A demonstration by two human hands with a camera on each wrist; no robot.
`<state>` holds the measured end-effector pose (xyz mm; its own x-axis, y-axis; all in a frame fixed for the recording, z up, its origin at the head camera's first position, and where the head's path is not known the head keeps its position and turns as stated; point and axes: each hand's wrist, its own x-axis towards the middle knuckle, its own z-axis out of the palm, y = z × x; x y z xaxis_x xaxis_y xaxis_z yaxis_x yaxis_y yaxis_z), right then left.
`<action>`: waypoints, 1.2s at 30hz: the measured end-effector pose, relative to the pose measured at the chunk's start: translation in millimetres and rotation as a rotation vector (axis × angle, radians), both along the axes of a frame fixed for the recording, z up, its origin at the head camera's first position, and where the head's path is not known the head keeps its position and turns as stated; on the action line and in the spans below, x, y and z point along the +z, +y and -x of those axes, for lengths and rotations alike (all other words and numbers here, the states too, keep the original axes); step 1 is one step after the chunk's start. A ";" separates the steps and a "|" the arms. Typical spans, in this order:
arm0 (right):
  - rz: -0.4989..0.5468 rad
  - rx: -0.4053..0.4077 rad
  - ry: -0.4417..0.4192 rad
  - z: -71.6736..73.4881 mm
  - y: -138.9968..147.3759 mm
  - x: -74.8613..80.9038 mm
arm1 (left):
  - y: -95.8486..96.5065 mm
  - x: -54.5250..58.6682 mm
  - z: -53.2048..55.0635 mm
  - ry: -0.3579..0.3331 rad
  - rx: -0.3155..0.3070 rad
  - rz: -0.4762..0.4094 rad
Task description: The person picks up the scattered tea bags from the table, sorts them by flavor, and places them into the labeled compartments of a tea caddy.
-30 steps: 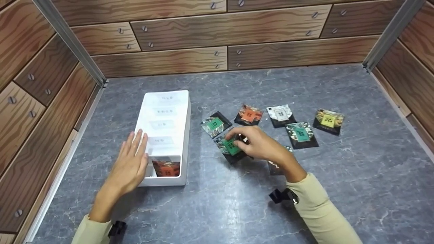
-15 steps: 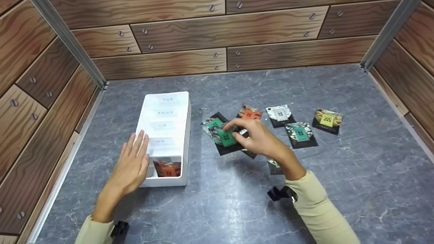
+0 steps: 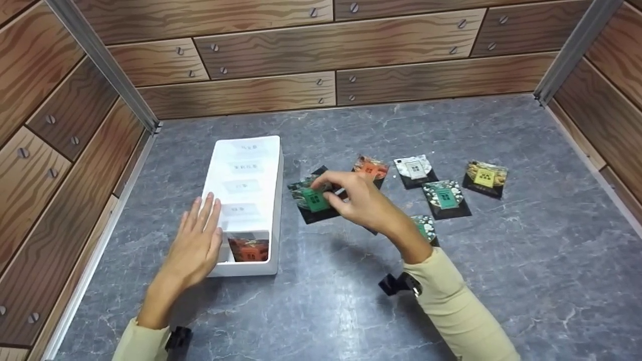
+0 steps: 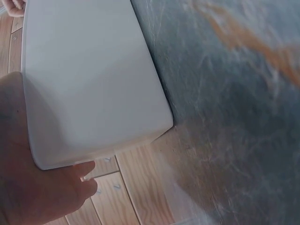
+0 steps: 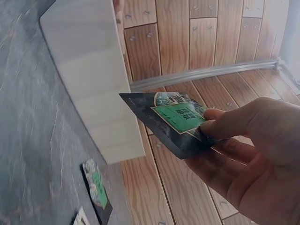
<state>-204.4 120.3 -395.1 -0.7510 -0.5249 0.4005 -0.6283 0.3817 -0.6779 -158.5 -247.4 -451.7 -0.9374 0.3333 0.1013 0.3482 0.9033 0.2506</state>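
Note:
My right hand (image 3: 361, 200) pinches a black tea sachet with a green label (image 3: 315, 200) between thumb and fingers. In the right wrist view that sachet (image 5: 176, 119) is held up off the table, tilted. Beneath it in the head view, it overlaps another dark sachet (image 3: 323, 170). On the left stands a long white box (image 3: 276, 215) with labelled sections. My left hand (image 3: 193, 245) rests along its left edge, fingers straight. A red-labelled sachet (image 3: 249, 249) leans inside the box's near compartment. The left wrist view shows the hand (image 4: 42, 192) against the box's white wall (image 4: 93, 84).
Right of the box lie an orange-labelled sachet (image 3: 371, 169), a white one (image 3: 415, 168), a teal one (image 3: 445, 198) and a yellow one (image 3: 485, 176). A floral sachet (image 3: 425, 226) is partly hidden by my right wrist. Wood-patterned walls (image 3: 261, 55) enclose the grey marbled table (image 3: 321, 311).
My right hand has lifted the green-labelled sachet and carried it left toward the box, over another sachet. My left hand has stayed at the box's edge.

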 end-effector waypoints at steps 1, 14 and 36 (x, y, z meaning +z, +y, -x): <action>0.005 0.001 0.005 0.5 -2.7 0.6 | -0.1 0.1 0.0 0.001 0.000 0.003; 0.074 0.000 0.038 5.3 -27.0 2.2 | -0.6 0.1 0.3 0.005 0.005 0.014; 0.318 -0.092 0.126 8.1 -68.6 -9.7 | -1.3 0.4 0.4 -0.012 0.004 0.013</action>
<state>-212.5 51.6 -404.9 -0.7241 -0.2915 0.6250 -0.6869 0.2234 -0.6916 -158.9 -248.6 -451.3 -0.9399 0.3305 0.0856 0.3414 0.9080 0.2430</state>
